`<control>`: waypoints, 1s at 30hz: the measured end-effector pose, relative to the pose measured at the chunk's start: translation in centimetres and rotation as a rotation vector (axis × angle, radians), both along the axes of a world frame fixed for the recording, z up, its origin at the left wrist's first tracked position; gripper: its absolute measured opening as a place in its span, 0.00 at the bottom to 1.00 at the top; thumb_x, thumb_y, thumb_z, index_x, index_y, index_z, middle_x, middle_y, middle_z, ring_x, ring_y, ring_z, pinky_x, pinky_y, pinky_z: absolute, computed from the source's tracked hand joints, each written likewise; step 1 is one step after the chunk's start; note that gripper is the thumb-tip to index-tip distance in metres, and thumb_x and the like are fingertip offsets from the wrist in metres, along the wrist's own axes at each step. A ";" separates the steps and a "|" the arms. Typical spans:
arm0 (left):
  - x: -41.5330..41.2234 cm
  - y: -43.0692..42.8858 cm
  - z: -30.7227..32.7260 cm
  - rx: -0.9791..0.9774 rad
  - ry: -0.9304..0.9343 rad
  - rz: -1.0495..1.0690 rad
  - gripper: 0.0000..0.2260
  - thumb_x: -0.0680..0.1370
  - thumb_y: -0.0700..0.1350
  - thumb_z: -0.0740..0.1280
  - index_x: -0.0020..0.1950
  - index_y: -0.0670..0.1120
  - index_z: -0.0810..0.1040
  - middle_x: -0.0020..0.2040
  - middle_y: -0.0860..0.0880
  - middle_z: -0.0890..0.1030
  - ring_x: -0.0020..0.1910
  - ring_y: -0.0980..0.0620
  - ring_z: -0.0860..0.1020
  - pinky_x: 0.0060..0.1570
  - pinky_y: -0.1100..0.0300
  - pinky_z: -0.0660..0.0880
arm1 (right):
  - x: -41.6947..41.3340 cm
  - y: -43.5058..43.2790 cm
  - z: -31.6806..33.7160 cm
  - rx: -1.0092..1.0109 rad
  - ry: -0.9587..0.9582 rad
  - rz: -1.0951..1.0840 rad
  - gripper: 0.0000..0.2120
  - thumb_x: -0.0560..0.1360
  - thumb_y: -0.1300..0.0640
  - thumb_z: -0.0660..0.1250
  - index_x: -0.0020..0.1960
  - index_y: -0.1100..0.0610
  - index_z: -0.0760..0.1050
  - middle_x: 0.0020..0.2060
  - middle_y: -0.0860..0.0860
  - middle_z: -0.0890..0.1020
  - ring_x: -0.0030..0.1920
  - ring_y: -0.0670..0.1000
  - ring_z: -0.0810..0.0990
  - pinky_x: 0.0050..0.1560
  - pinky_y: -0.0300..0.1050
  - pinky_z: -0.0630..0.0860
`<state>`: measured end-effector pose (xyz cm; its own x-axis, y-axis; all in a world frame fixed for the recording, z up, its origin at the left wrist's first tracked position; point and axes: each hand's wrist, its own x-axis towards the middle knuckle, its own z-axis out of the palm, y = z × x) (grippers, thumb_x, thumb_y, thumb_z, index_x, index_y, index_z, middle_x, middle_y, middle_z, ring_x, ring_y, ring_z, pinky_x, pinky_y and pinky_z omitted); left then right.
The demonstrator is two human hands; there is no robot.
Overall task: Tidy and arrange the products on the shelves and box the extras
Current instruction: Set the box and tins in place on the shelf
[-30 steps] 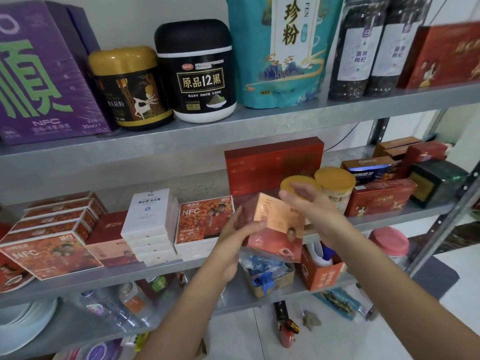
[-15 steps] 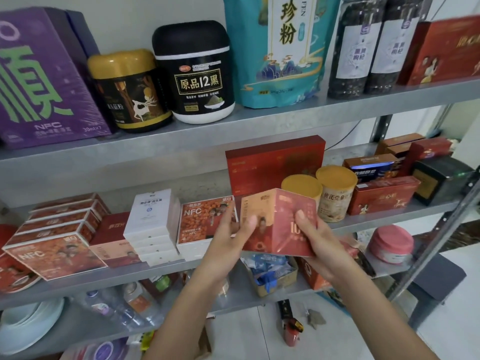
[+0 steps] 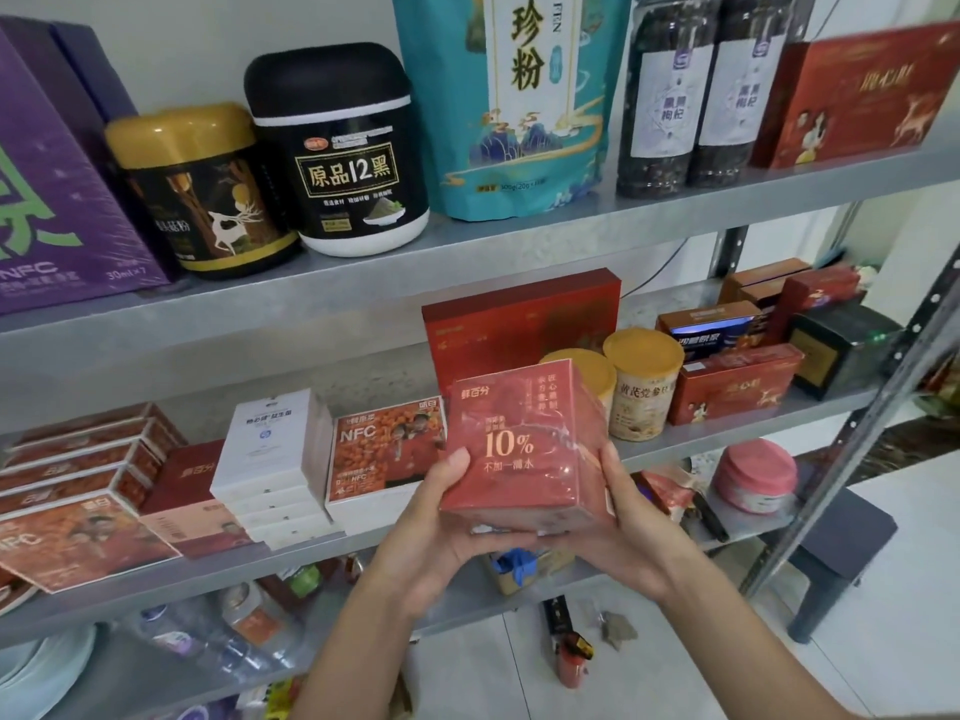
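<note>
Facing grey metal shelving (image 3: 311,309) against a pale wall (image 3: 208,44), a person holds a red box (image 3: 519,449) before the middle shelf. The left hand (image 3: 447,532) and right hand (image 3: 634,527) grip its lower sides, fingers curled beneath; its "10%" face meets the camera, long axis upright.

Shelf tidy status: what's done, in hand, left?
Done: white boxes and NFC boxes sit stacked on the middle shelf.
In hand: left hand and right hand grip the red 10% box.
Left: shelve that box; the mixed boxes at the shelf's right end look jumbled; no extras carton in view.
</note>
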<state>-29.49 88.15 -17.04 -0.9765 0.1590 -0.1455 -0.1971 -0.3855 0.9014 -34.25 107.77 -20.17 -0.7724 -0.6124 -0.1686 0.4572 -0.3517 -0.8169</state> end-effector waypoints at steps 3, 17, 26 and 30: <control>-0.1 -0.2 1.1 -0.352 0.065 0.129 0.17 0.73 0.62 0.70 0.48 0.50 0.86 0.52 0.44 0.85 0.51 0.46 0.84 0.44 0.51 0.82 | 0.1 0.1 0.1 -0.222 -0.128 0.001 0.35 0.74 0.38 0.67 0.74 0.56 0.66 0.69 0.65 0.71 0.69 0.67 0.70 0.65 0.75 0.65; -0.2 0.4 0.3 -0.284 -0.120 0.223 0.36 0.63 0.67 0.74 0.69 0.56 0.72 0.57 0.51 0.84 0.56 0.51 0.82 0.62 0.45 0.76 | -0.5 -1.3 2.0 0.234 0.107 -0.153 0.34 0.67 0.33 0.70 0.69 0.44 0.67 0.58 0.48 0.83 0.58 0.51 0.82 0.49 0.48 0.80; -0.7 0.1 0.4 -0.271 -0.162 0.156 0.18 0.73 0.61 0.67 0.57 0.53 0.80 0.52 0.50 0.85 0.52 0.53 0.83 0.60 0.51 0.76 | -1.9 -0.6 1.3 0.132 -0.070 -0.152 0.38 0.65 0.39 0.70 0.72 0.49 0.66 0.64 0.56 0.79 0.64 0.58 0.77 0.65 0.63 0.73; -1.3 0.0 0.9 -0.557 0.014 0.266 0.14 0.76 0.55 0.68 0.60 0.54 0.78 0.53 0.55 0.84 0.48 0.63 0.82 0.41 0.75 0.74 | -1.8 -0.8 1.7 0.242 0.049 -0.357 0.47 0.55 0.49 0.79 0.70 0.45 0.63 0.57 0.51 0.81 0.53 0.54 0.83 0.51 0.55 0.81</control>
